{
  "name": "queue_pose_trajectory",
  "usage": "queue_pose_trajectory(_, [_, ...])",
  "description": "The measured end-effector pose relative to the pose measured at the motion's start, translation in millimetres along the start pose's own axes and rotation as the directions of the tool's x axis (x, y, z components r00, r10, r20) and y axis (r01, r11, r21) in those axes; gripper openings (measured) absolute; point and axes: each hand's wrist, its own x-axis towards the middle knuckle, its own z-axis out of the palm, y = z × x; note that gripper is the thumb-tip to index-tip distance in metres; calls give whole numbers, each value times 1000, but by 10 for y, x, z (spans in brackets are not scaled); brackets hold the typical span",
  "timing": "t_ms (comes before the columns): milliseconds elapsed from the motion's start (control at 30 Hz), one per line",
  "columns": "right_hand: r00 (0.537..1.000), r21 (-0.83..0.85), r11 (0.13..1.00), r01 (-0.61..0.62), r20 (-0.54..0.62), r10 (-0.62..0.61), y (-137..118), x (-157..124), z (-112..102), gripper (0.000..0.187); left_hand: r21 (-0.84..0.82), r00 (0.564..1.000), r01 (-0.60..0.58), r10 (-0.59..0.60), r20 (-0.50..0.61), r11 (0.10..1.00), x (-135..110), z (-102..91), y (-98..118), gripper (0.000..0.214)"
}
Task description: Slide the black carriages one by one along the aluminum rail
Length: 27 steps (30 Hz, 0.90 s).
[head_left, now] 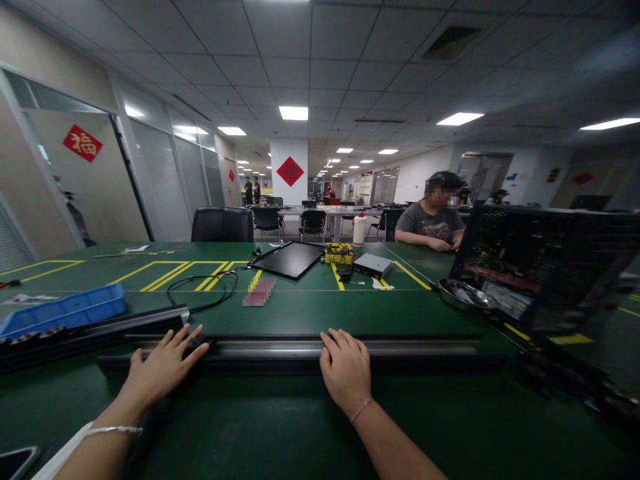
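Note:
A long black channel with a silver metal rail [270, 350] inside it lies across the green table in front of me. Over its left part, my left hand [165, 365] rests open with fingers spread. A small black block [206, 345] sits in the channel beside those fingers, partly hidden by them. My right hand [347, 370] lies palm down over the rail, right of its middle, fingers stretched towards the far edge and nothing visible in its grasp. Further left, more black rails [145, 325] lie at a slant.
A blue tray [65, 310] stands at the left. Beyond the rail are a black cable [203, 293], a dark flat panel [290, 259], a grey box [373, 265] and a yellow bundle [339, 253]. Right are a metal bowl [467, 297] and an open computer case [530, 267]; a person [431, 217] sits behind.

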Motion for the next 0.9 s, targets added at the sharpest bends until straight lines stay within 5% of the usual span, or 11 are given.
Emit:
queue_pose_trajectory(500, [1000,-13,1000,-1,-6,1,20,-9,30,35,-71,998,-19,15,-54,997,55,98,-84,56])
queue_pose_trajectory(900, [1000,-30,1000,6,2,-6,10,-7,14,35,83,998,-17,12,68,996,-50,-94,83,58])
